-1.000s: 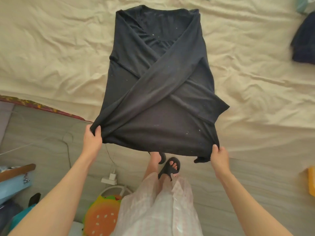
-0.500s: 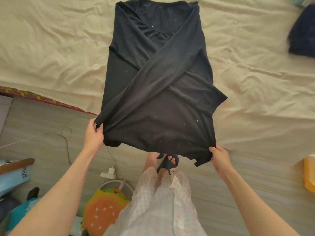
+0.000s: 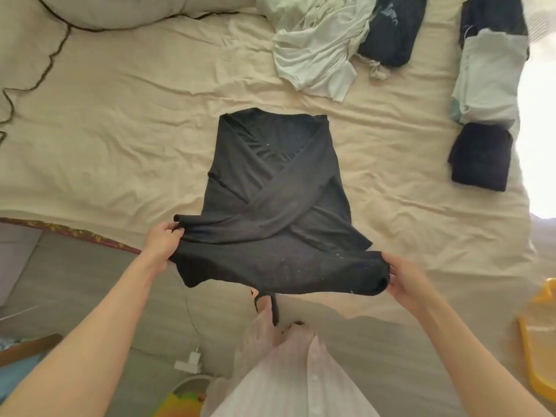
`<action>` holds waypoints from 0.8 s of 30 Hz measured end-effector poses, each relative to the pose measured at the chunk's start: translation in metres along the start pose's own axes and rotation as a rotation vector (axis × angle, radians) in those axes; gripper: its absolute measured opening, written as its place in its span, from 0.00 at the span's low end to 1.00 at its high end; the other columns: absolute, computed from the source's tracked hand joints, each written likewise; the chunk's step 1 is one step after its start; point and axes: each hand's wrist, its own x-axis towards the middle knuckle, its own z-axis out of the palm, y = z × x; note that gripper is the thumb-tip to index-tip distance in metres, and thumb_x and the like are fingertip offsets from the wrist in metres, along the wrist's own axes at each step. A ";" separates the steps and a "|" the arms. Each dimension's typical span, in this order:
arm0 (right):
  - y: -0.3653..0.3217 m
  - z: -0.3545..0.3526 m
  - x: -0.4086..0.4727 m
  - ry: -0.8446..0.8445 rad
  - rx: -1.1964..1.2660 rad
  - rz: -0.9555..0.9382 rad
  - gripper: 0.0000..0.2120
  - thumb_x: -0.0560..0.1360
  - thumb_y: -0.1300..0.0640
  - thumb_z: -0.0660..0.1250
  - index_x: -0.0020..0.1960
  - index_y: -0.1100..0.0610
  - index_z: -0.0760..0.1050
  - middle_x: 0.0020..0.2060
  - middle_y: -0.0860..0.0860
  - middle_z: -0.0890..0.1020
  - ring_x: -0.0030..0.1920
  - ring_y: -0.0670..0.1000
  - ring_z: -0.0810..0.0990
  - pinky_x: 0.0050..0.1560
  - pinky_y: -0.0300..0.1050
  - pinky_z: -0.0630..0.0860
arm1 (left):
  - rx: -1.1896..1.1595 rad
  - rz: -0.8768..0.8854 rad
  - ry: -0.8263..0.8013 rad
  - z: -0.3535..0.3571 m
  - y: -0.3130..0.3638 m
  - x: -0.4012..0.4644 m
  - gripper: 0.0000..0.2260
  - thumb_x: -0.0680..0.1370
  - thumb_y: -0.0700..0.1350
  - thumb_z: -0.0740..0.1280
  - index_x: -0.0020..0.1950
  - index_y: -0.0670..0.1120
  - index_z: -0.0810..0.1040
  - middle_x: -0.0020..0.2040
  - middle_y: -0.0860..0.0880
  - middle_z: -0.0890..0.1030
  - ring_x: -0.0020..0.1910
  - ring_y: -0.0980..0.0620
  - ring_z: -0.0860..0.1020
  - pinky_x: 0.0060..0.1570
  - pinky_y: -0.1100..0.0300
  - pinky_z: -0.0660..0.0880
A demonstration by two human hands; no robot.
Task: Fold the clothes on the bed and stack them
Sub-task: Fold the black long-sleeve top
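A black long-sleeved top (image 3: pixel 279 188) lies on the cream bed sheet (image 3: pixel 120 139) with its sleeves crossed over the front. My left hand (image 3: pixel 164 243) grips the hem's left corner. My right hand (image 3: pixel 404 278) grips the hem's right corner. The hem is lifted off the bed's edge and curls over between my hands. Folded clothes, dark (image 3: pixel 480 156) and pale (image 3: pixel 487 76), lie at the bed's right side.
A crumpled white garment (image 3: pixel 319 46) and a dark folded item (image 3: pixel 391 28) lie at the far side. A pillow (image 3: pixel 135 9) and a thin dark cable (image 3: pixel 39 70) are at the far left. A yellow object (image 3: pixel 541 335) sits at the right; a charger (image 3: pixel 189 361) lies on the floor.
Both hands have raised the hem and carried it forward over the lower part of the top. The view has tilted up, showing more of the bed and the other clothes.
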 end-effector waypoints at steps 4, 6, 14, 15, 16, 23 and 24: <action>-0.076 0.032 0.020 -0.034 0.141 -0.020 0.10 0.80 0.61 0.58 0.41 0.60 0.72 0.24 0.49 0.80 0.25 0.45 0.80 0.25 0.35 0.75 | -0.176 -0.118 -0.050 0.000 0.077 0.031 0.04 0.80 0.36 0.60 0.51 0.38 0.73 0.41 0.44 0.76 0.37 0.49 0.74 0.33 0.57 0.73; -0.115 0.054 0.038 -0.029 0.165 -0.023 0.09 0.80 0.61 0.58 0.42 0.60 0.73 0.27 0.51 0.82 0.26 0.46 0.81 0.26 0.35 0.76 | -0.241 -0.166 -0.078 0.006 0.117 0.054 0.09 0.80 0.34 0.59 0.39 0.39 0.71 0.31 0.44 0.77 0.28 0.52 0.76 0.24 0.63 0.74; -0.216 0.130 0.134 -0.062 0.611 -0.082 0.05 0.81 0.63 0.56 0.50 0.64 0.70 0.51 0.61 0.77 0.51 0.57 0.82 0.46 0.44 0.80 | -0.637 -0.111 -0.151 0.037 0.210 0.163 0.17 0.83 0.39 0.54 0.72 0.40 0.61 0.62 0.40 0.73 0.56 0.46 0.76 0.58 0.53 0.74; -0.210 0.133 0.142 -0.034 0.546 -0.073 0.08 0.81 0.63 0.56 0.56 0.65 0.68 0.55 0.61 0.75 0.58 0.60 0.78 0.53 0.47 0.78 | -0.549 -0.086 -0.135 0.043 0.203 0.169 0.20 0.82 0.39 0.55 0.74 0.40 0.57 0.66 0.39 0.69 0.59 0.44 0.74 0.61 0.50 0.72; -0.200 0.135 0.149 -0.009 0.447 -0.058 0.13 0.81 0.62 0.55 0.64 0.66 0.65 0.57 0.61 0.74 0.61 0.61 0.75 0.57 0.50 0.76 | -0.438 -0.075 -0.112 0.049 0.191 0.174 0.22 0.82 0.39 0.57 0.74 0.41 0.56 0.67 0.39 0.68 0.60 0.43 0.73 0.61 0.49 0.71; -0.142 0.132 0.189 0.252 -0.349 -0.114 0.16 0.79 0.58 0.61 0.66 0.60 0.68 0.57 0.57 0.77 0.52 0.54 0.77 0.52 0.48 0.76 | 0.049 -0.067 -0.101 0.079 0.110 0.190 0.19 0.79 0.40 0.64 0.69 0.45 0.66 0.65 0.40 0.72 0.60 0.44 0.73 0.57 0.53 0.70; -0.144 0.134 0.198 0.272 -0.455 -0.161 0.16 0.79 0.57 0.61 0.65 0.59 0.69 0.57 0.57 0.77 0.52 0.54 0.77 0.54 0.51 0.76 | 0.163 0.009 -0.057 0.080 0.107 0.195 0.20 0.78 0.41 0.65 0.69 0.45 0.66 0.67 0.41 0.70 0.63 0.43 0.71 0.59 0.53 0.69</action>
